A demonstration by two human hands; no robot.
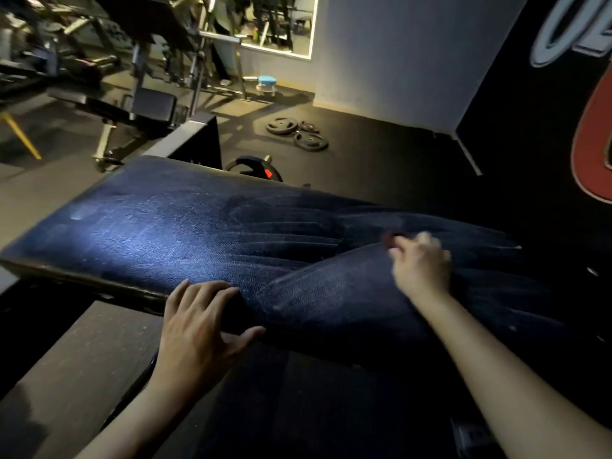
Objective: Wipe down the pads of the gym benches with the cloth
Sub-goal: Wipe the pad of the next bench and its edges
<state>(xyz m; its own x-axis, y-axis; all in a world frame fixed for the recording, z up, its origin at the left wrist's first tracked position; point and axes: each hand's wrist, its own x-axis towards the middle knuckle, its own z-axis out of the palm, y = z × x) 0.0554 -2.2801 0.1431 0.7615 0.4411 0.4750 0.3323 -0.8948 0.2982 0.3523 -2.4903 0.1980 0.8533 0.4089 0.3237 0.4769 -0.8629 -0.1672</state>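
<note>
A long dark blue bench pad (159, 233) lies across the middle of the view, dusty and marked with wipe streaks. My left hand (195, 336) rests on its near edge, fingers straight on top and thumb spread along the side. My right hand (420, 263) is over the pad's right part, blurred, with its fingers curled round a small dark reddish bit of cloth (392, 238). Most of the cloth is hidden in the hand. The pad's right end is in deep shadow.
Two weight plates (298, 134) lie on the black floor beyond the pad, and another plate (255, 168) stands just behind it. Black benches and racks (145, 104) fill the far left. A dark wall (530, 111) closes the right side, and a small blue stool (266, 82) stands by the far wall.
</note>
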